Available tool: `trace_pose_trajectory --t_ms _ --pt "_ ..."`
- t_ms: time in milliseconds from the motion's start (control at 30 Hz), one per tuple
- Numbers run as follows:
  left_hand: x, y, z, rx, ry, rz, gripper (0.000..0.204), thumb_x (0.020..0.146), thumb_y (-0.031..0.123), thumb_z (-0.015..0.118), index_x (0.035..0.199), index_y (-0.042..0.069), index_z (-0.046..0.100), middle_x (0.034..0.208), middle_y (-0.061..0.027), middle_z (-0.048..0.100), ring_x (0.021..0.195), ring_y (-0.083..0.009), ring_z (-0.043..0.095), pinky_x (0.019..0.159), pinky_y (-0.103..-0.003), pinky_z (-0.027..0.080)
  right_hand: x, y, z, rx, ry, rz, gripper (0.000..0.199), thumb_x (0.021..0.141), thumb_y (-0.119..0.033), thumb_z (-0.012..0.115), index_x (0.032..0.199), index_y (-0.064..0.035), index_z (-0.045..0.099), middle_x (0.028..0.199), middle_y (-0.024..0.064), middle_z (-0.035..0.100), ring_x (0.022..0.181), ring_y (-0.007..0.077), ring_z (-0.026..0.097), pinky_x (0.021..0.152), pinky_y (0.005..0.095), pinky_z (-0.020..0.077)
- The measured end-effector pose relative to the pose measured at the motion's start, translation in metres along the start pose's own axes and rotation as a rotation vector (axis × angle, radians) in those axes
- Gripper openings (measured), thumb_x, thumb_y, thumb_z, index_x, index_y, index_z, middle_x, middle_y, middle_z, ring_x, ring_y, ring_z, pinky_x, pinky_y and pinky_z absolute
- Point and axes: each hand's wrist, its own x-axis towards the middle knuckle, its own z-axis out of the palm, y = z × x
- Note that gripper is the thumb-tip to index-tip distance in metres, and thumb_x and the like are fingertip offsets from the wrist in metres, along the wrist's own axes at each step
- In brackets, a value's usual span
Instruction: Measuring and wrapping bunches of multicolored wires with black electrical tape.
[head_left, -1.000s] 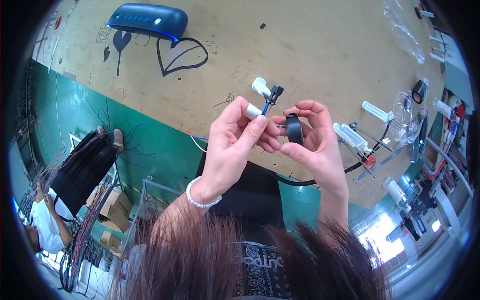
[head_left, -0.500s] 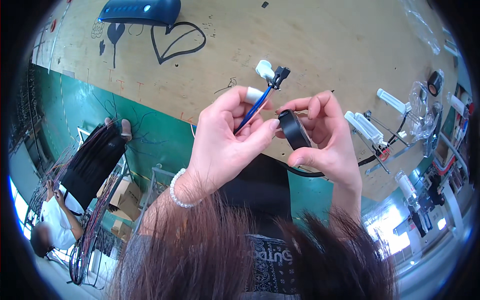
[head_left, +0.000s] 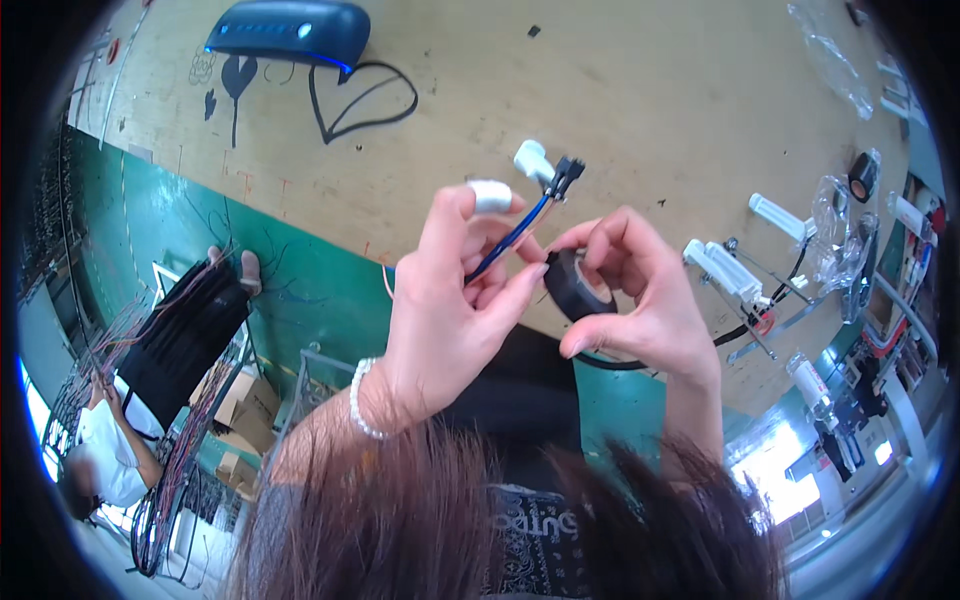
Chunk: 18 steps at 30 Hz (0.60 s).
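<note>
Tabletop, wires in left hand, tape in right hand

smooth, matt tape roll

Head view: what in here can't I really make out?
Wires: in the head view, the left hand hides part of their length.
Roll: in the head view, the fingers of the right hand cover part of its core.
Cable: in the head view, a stretch is hidden behind the right hand.
Co-worker's hands: in the head view, too small to tell what they hold.
</note>
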Motion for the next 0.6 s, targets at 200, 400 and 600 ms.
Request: trace_pose_trajectory --t_ms 200,400,600 --pt "-0.002 0.002 0.001 0.190 0.022 0.030 0.045 0.082 -0.005 0.069 0.118 0.004 0.044 0.085 -0.0045 0.067 0.051 -0.0048 0.041 0.048 -0.021 0.038 -0.001 -0.009 0.001 -0.093 -0.031 -0.008 0.067 0.055 -0.024 0.098 0.095 -0.0071 0.046 0.111 0.0080 0.061 0.080 0.0054 0.052 0.073 0.0211 0.0448" --pt "-0.002 0.006 0.003 0.191 0.009 0.032 0.045 0.083 -0.010 0.066 0.118 0.002 0.041 0.088 -0.0056 0.066 0.058 0.0022 0.040 0.049 -0.015 0.032 -0.001 -0.015 0.005 -0.278 -0.023 -0.066 0.065 0.056 -0.026 0.097 0.094 -0.0058 0.048 0.107 0.0061 0.061 0.079 0.0069 0.052 0.072 0.0210 0.0451" --pt "0.000 0.003 0.004 0.212 0.032 0.056 0.047 0.081 -0.010 0.065 0.119 0.003 0.041 0.088 -0.0051 0.064 0.058 0.0032 0.038 0.050 -0.013 0.030 -0.004 -0.017 0.011 -0.458 0.006 -0.098 0.067 0.057 -0.026 0.096 0.100 -0.0041 0.051 0.101 0.0036 0.058 0.080 0.0082 0.052 0.074 0.0222 0.0455"
